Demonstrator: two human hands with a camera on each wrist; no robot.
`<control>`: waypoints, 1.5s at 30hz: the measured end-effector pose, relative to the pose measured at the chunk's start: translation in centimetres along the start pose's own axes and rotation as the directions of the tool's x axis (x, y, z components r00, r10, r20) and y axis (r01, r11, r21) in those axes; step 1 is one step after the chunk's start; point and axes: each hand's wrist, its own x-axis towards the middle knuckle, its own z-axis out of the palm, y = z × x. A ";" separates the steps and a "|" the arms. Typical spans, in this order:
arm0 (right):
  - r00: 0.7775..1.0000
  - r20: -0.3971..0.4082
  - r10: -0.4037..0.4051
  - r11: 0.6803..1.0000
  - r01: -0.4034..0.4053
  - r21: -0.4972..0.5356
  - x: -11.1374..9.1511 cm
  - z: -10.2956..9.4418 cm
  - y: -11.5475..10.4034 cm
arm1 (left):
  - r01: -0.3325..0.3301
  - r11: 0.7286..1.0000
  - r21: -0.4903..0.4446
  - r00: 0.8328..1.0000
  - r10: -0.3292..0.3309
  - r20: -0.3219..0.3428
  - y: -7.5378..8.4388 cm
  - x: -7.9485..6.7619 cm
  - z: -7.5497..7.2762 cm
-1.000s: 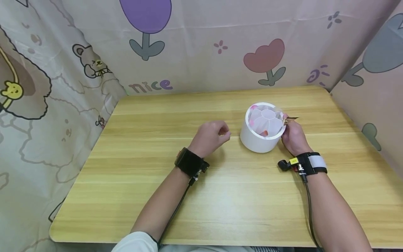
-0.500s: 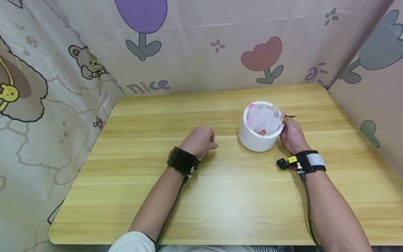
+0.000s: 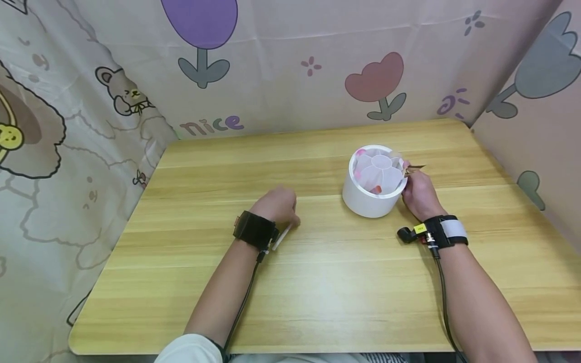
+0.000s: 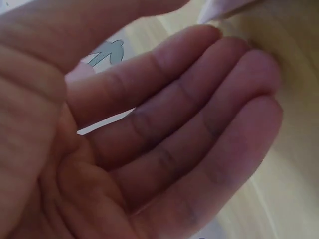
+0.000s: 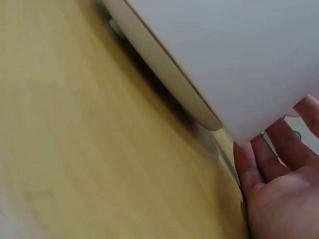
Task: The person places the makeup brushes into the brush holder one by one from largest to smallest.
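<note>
My left hand [image 3: 275, 205] is over the middle of the table, knuckles up. A thin white piece [image 3: 282, 237] shows under its thumb, pinched between thumb and index fingertip; in the left wrist view only a pale corner [image 4: 234, 7] of it shows. The other fingers are bent side by side. On the right stands a white round container [image 3: 369, 201] with petal-shaped compartments inside. My right hand [image 3: 422, 196] holds its right side; in the right wrist view the fingers [image 5: 286, 142] lie against the white wall. A thin gold pointed piece [image 3: 414, 170] sticks out by the rim over this hand.
Pink and orange-red bits [image 3: 375, 190] show inside the container. The wooden table [image 3: 317, 292] ends at a printed cloth backdrop [image 3: 281, 91] at the back and sides. A black cable [image 3: 445, 302] runs from each wrist strap along the forearm.
My left hand has moved left and nearer to me, away from the container, and turned so the white piece shows. My right hand stays at the container. The head view has shifted slightly.
</note>
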 end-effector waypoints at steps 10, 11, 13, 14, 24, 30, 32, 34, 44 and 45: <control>1.000 0.012 -0.029 0.999 0.028 0.024 -0.1 -0.1 0.3 | -0.093 0.995 0.045 0.995 0.094 -0.020 0.4 0.2 0.7; 0.999 0.016 -0.029 0.999 0.029 0.024 -0.1 -0.1 0.3 | -0.106 0.993 0.051 0.994 0.107 -0.027 0.4 0.3 0.7; 1.000 0.014 -0.026 1.000 0.026 0.017 -0.1 -0.1 0.3 | -0.131 0.989 0.062 0.990 0.134 -0.045 0.5 0.5 0.8; 0.999 0.018 -0.027 0.999 0.026 0.021 -0.1 -0.1 0.3 | -0.141 0.988 0.068 0.988 0.145 -0.056 0.6 0.6 0.8; 1.000 0.003 -0.021 1.000 0.021 0.004 0.0 0.0 0.2 | -0.213 0.977 0.014 0.962 0.212 -0.171 1.4 1.2 0.7; 0.999 0.006 -0.033 0.999 0.033 0.000 0.0 -0.1 0.3 | -0.254 0.966 -0.045 0.938 0.235 -0.255 2.0 1.5 0.7; 0.999 0.010 -0.039 0.999 0.039 0.005 0.0 -0.1 0.3 | -0.273 0.960 -0.053 0.923 0.247 -0.294 2.1 1.6 0.8; 0.999 0.014 -0.040 0.999 0.040 0.001 0.0 -0.1 0.3 | -0.300 0.952 -0.055 0.903 0.265 -0.338 2.2 1.7 0.8; 0.999 0.026 -0.044 0.999 0.043 0.027 0.1 -0.2 0.3 | -0.437 0.889 -0.136 0.816 0.328 -0.475 2.7 2.0 1.0; 0.999 0.024 -0.043 0.999 0.043 0.026 0.1 -0.2 0.3 | -0.443 0.885 -0.144 0.813 0.329 -0.481 2.7 2.0 1.1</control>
